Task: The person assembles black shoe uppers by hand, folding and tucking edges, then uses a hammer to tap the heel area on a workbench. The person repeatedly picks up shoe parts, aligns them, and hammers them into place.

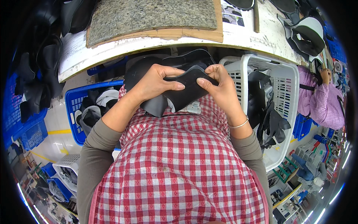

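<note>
Between my two hands, above my lap, is a black leather shoe-upper piece (188, 89) with a curved, notched top edge. My left hand (158, 80) pinches its left side, thumb on the near face and fingers behind. On its right side my right hand (220, 84) grips the same way, near the raised peak of the edge. More black leather pieces (154, 106) lie on my lap under and beyond it, partly hidden by my hands. A red and white checked apron (179, 160) covers my lap.
Ahead stands a white worktable (149, 44) bearing a stone slab (153, 16) on a board. A blue basket (76, 128) at left and a white basket (276, 160) at right hold shoe pieces. More pieces (307, 35) lie at the table's right end. A person in a checked shirt (324, 104) sits far right.
</note>
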The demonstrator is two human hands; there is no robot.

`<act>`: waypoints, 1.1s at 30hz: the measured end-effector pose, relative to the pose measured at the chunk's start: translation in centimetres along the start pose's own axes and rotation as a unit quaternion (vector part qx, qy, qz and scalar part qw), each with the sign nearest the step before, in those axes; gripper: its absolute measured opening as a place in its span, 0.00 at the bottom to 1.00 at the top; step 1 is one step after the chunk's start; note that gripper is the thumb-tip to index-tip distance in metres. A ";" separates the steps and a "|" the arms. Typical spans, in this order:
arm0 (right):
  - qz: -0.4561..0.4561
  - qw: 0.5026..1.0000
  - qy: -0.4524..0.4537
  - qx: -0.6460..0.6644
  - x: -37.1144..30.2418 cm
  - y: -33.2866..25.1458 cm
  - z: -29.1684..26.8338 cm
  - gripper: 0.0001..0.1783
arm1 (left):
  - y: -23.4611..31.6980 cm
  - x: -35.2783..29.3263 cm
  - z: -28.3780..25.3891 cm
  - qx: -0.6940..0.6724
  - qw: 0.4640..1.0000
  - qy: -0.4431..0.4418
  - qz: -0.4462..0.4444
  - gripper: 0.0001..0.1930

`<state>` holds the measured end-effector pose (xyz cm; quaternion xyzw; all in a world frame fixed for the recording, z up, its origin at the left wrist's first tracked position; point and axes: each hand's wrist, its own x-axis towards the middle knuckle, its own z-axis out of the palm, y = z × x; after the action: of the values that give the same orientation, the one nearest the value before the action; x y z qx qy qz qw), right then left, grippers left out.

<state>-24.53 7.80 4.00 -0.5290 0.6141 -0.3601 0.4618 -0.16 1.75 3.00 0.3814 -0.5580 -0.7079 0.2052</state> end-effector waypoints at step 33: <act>-0.068 0.995 0.029 -0.066 -0.1 -0.2 1.5 0.22 | 6.5 7.3 -2.4 0.169 0.956 -0.230 -0.065 0.11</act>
<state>-23.07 7.91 3.76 -0.5878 0.6124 -0.3647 0.3827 -3.78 -6.86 6.73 0.2726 -0.6758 -0.6835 -0.0430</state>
